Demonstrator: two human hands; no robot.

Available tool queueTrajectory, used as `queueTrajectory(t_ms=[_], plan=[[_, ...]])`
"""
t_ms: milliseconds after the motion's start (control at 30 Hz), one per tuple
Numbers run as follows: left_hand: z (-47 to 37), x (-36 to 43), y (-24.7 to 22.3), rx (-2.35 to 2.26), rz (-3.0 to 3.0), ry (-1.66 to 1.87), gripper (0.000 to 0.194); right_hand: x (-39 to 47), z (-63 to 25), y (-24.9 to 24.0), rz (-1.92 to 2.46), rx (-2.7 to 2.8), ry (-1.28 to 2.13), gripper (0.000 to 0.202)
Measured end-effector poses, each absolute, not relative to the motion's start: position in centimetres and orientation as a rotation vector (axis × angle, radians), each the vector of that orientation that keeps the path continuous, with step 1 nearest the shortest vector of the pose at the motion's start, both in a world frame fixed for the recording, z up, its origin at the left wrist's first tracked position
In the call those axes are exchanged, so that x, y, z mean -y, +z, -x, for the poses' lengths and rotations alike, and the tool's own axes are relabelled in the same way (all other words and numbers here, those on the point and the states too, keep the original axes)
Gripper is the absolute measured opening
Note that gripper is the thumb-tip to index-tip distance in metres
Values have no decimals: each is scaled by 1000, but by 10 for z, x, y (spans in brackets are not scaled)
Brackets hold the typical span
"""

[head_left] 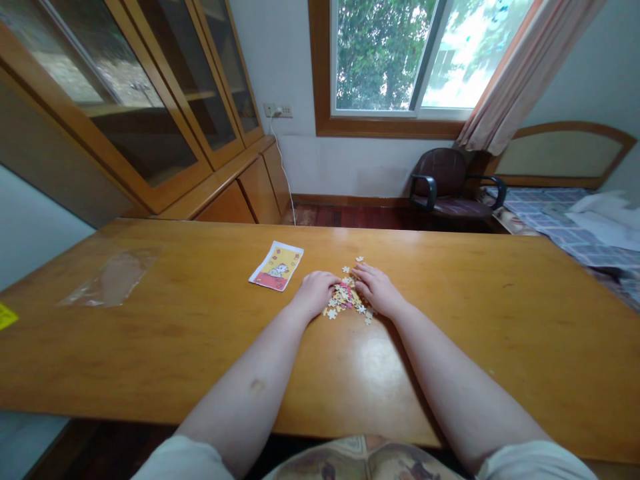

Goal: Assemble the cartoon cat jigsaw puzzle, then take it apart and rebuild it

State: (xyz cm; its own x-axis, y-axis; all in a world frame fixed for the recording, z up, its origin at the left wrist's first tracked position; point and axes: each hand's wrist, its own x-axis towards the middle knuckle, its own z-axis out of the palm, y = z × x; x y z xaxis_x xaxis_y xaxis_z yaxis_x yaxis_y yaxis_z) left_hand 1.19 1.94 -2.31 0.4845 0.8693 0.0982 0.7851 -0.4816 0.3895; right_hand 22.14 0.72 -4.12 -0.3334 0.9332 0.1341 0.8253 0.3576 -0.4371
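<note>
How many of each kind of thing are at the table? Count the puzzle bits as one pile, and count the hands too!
Hands: 2, left hand and right hand
Puzzle piece pile: 1
Picture sheet: 1
Clear plastic wrapper: 1
Yellow item: 1
Total: 6

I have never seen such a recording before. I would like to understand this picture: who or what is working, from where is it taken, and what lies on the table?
There is no machine here: a person works with two bare hands. The one picture comes from a camera worn on the person's head, looking forward and down. On the wooden table, the left hand and right hand are on either side of a loose pile of jigsaw pieces, at its edges. Whether either hand grips a piece cannot be seen. To the left of the left hand lies a yellow and pink printed sheet; farther left is some clear plastic, perhaps a bag.
</note>
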Motion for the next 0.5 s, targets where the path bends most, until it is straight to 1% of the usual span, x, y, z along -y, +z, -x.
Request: queueTrajectory(t_ms=[100, 233, 400, 500], plan=[[-12, -22, -24, -1399, -2395, 439, 26, -7, -222, -38, 1613, 2260, 391, 51], [-11, -23, -19, -1439, -2252, 526, 27, -10, -223, -38, 1658, 2220, 425, 46], [-10, -24, -16, -1541, -2049, 720, 31, -15, -221, -41, 1746, 2203, 371, 60], [-9, -25, -17, -1554, -2009, 735, 29, -15, -221, -42, 1722, 2214, 383, 54]])
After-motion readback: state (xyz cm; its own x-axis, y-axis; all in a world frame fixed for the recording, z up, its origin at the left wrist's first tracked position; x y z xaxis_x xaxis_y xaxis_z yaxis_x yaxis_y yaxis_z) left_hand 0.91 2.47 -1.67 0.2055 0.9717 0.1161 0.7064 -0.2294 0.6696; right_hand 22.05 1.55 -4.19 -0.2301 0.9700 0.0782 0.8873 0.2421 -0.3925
